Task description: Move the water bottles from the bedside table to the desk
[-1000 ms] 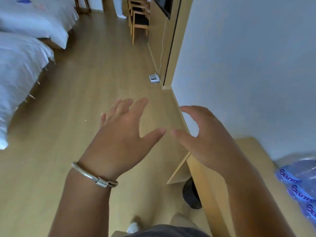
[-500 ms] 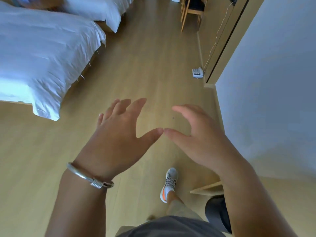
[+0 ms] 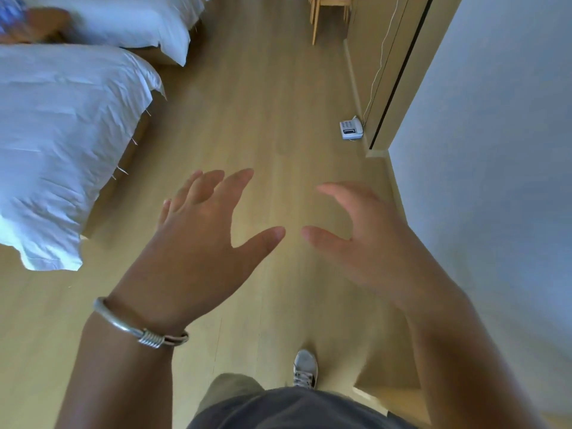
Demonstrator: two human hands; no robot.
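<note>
Blue water bottles on the wooden bedside table (image 3: 37, 26) show only as a blur, far beyond the left fingertips (image 3: 238, 178). Left hand (image 3: 198, 243) and right hand (image 3: 365, 239): fingers spread, empty, thumbs nearly meeting over pale wood floor (image 3: 247, 119); white telephone (image 3: 350, 129) beyond right fingers

Both forearms are bare, with no sleeves in view down to the hands. The left hand (image 3: 198, 243) has a plain silver metal bangle (image 3: 139, 326) round its wrist, closed with a tight coil of wire wrapping; the right hand (image 3: 371, 243) wears nothing. Below are a dark grey top (image 3: 294, 410), olive-khaki trousers (image 3: 229, 388), and a grey laced sneaker (image 3: 305, 368).
</note>
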